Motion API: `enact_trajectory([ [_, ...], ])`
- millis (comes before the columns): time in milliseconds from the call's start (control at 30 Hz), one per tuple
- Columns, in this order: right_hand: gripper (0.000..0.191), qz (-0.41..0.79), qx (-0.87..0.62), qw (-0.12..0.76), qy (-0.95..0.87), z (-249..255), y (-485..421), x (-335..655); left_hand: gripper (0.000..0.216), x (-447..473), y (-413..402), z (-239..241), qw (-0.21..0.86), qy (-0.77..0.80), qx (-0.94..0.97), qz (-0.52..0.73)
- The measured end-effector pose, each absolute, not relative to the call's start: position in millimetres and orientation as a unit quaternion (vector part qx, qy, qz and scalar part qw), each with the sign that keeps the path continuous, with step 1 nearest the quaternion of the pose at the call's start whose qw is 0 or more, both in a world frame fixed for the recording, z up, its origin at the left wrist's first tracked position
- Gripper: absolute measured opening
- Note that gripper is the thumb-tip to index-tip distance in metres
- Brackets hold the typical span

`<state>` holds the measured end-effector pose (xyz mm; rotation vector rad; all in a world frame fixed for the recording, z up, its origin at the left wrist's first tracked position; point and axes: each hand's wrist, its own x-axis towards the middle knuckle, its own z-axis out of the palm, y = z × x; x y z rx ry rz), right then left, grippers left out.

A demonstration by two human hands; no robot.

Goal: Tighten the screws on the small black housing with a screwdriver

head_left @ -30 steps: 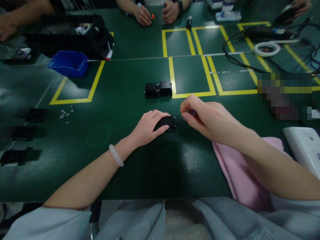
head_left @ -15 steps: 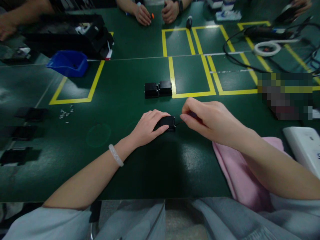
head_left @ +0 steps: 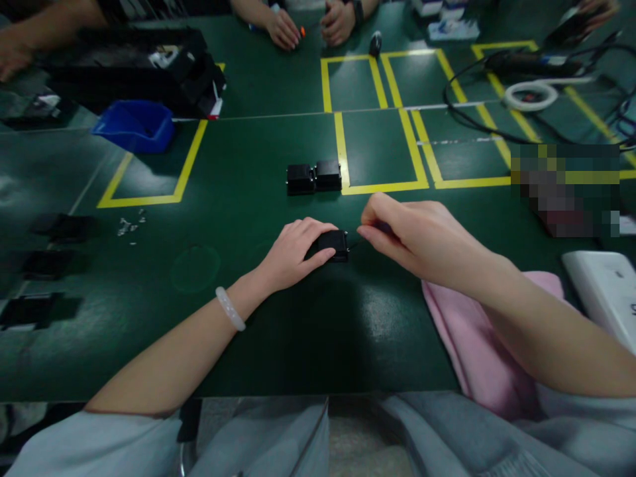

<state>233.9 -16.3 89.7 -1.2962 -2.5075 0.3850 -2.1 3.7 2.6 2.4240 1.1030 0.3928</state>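
Observation:
My left hand [head_left: 301, 250] presses on a small black block [head_left: 340, 246], thumb and fingers closed around its left part. Small shiny screws show at the block's right end. My right hand [head_left: 405, 228] is closed just to the right, around what looks like a slim screwdriver [head_left: 354, 246]. Its thin dark shaft points left at the block's right end, and its handle is mostly hidden in my fingers. Two similar black blocks [head_left: 314, 177] sit side by side farther away, with screws at their ends.
Loose screws [head_left: 130, 225] and several black parts [head_left: 47, 265] lie to the left. Behind them are a blue bin [head_left: 136, 126] and a black tray [head_left: 134, 73]. A pink cloth [head_left: 467, 351] and a white case [head_left: 603, 285] are at right. Across the table rest another person's hands [head_left: 285, 30].
Almost nothing differs. Both hands and the block keep their places, and the view has shifted very slightly.

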Motion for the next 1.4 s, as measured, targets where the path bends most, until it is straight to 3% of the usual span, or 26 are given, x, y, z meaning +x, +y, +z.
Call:
enact_trajectory([
  [1400,0.012,0.129,-0.441,0.162,-0.873,89.2,-15.7,235.6,0.043,-2.2,4.4,1.8,0.222,0.402,0.877,0.142],
])
